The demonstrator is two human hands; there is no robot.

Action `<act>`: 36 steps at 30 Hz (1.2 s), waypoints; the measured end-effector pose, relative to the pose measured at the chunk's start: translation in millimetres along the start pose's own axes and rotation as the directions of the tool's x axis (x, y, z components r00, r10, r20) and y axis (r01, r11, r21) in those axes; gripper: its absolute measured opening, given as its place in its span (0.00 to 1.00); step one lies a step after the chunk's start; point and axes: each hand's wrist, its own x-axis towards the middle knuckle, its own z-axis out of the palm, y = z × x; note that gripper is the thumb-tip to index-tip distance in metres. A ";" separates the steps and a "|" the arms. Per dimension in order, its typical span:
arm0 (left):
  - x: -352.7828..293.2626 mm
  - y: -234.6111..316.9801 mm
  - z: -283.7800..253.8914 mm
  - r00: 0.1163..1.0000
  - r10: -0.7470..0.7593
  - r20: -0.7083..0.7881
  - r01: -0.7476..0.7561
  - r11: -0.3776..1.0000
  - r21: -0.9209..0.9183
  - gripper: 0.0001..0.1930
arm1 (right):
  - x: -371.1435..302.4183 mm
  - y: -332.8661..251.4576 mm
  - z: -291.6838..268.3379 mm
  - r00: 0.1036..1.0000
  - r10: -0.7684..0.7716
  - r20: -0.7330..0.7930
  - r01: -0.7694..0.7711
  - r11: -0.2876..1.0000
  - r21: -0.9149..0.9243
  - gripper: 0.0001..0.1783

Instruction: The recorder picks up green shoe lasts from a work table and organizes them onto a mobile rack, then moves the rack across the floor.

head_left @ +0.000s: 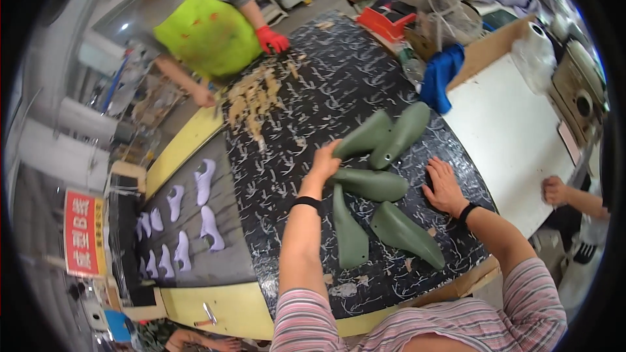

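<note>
Several dark green shoe lasts lie loosely together on a black table top (391,280) covered in pale scuff marks. My left hand (325,160) is closed around the narrow end of the far left shoe last (366,133); part of the fingers is hidden. Close by that hand are another shoe last (375,184), pointing right, and an upright-lying one (351,238). To the far right of the group is a shoe last (403,133), and nearest me a slanted one (407,234). My right hand (445,186) rests flat with fingers spread on the table, holding nothing.
On the left, a dark conveyor belt (228,248) carries lilac shoes (208,229). Across the table stands a person in a yellow-green apron (205,32) with a red glove, beside tan scraps (251,101). A white tabletop (502,130) and blue cloth (440,78) are right.
</note>
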 end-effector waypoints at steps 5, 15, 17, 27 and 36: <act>-26.8 1.4 1.7 0.982 -0.184 -0.044 0.186 0.981 0.060 0.26 | -1.6 -4.9 5.1 1.000 -0.013 -0.008 0.012 1.000 -0.020 0.29; -18.8 -2.0 4.2 0.639 -0.729 0.246 0.387 0.028 -0.922 0.11 | -4.8 5.9 -4.3 0.999 -0.022 -0.048 0.020 0.999 -0.042 0.27; -8.7 0.3 8.3 0.652 -0.733 0.197 0.243 -0.044 -0.969 0.13 | -8.6 11.5 -9.8 0.998 0.012 -0.058 -0.016 0.998 -0.058 0.27; 17.7 -39.4 -42.4 0.688 -0.725 0.032 0.296 0.241 -0.924 0.36 | -5.9 -1.6 -2.9 1.000 -0.018 -0.025 0.018 1.000 -0.013 0.26; -136.0 -6.4 -12.0 0.779 -0.592 -0.204 0.364 0.693 -0.623 0.22 | 6.2 -4.5 3.7 0.999 -0.023 -0.029 0.021 0.998 -0.061 0.27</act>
